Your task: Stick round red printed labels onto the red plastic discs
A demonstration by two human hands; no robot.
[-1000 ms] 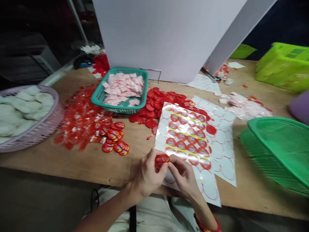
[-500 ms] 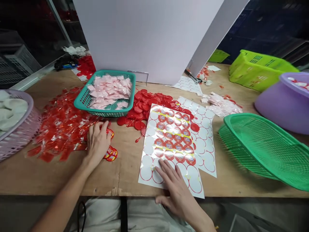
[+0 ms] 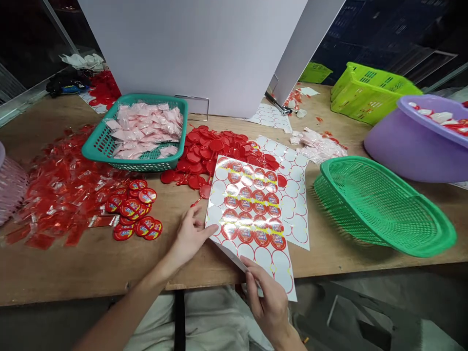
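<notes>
A sticker sheet (image 3: 252, 209) with rows of round red labels lies at the middle, its front left edge lifted and bent. My left hand (image 3: 192, 234) pinches the sheet's left edge between thumb and fingers. At its front edge, my right hand (image 3: 265, 295) grips the sheet, thumb and fingers closed on it. Round labelled red discs (image 3: 131, 208) are piled to the left of my left hand. Behind the sheet spreads a heap of plain red discs (image 3: 215, 145). Another sheet (image 3: 296, 195) with circle outlines lies partly beneath the labelled one.
A teal basket (image 3: 86, 148) holds pinkish packets. Red packets (image 3: 73, 190) cover the left, beside a pink basket (image 3: 10, 187). At right are a green basket (image 3: 387, 209), a purple basin (image 3: 413, 141) and a lime crate (image 3: 369, 92). A white panel (image 3: 193, 48) stands behind.
My left hand has moved right from the labelled discs to the sheet's left edge. My right hand, earlier flat on the sheet, now grips its lifted front edge. The view has shifted right.
</notes>
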